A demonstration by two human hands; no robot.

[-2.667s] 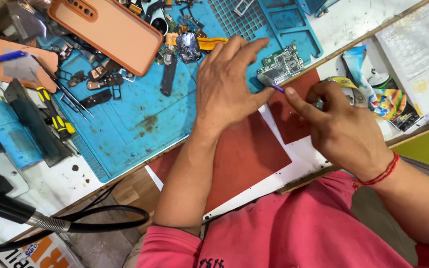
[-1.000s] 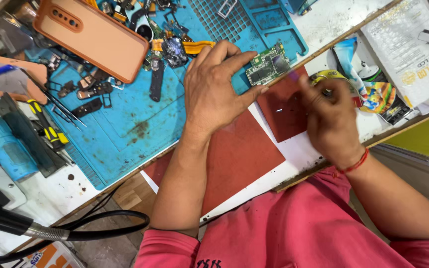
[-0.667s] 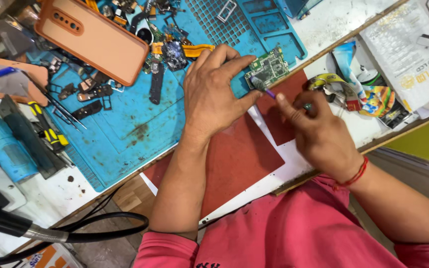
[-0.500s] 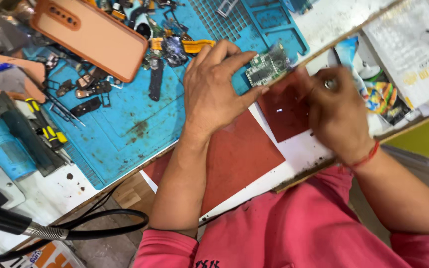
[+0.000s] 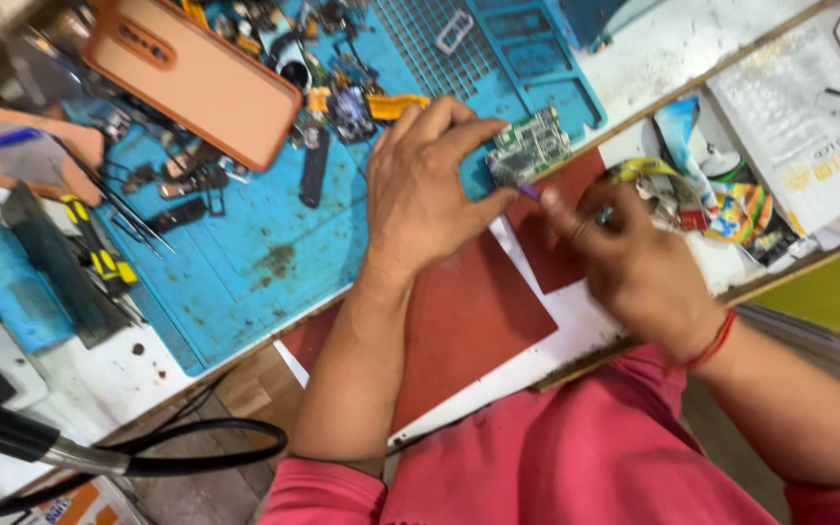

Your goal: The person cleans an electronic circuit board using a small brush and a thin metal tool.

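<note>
Pressure is what I am watching here: my left hand (image 5: 430, 194) is pinning the small green circuit board (image 5: 529, 146) at the right edge of the blue mat (image 5: 245, 262), thumb and fingers closed narrow on its near corner, and I judge it should be holding flat and firm without bending the board. My right hand (image 5: 634, 262), blurred, is pinching a thin purple-tipped tool (image 5: 531, 192) whose tip is meeting the board's lower edge above the red pad (image 5: 469, 321), so I am favouring short, light strokes.
</note>
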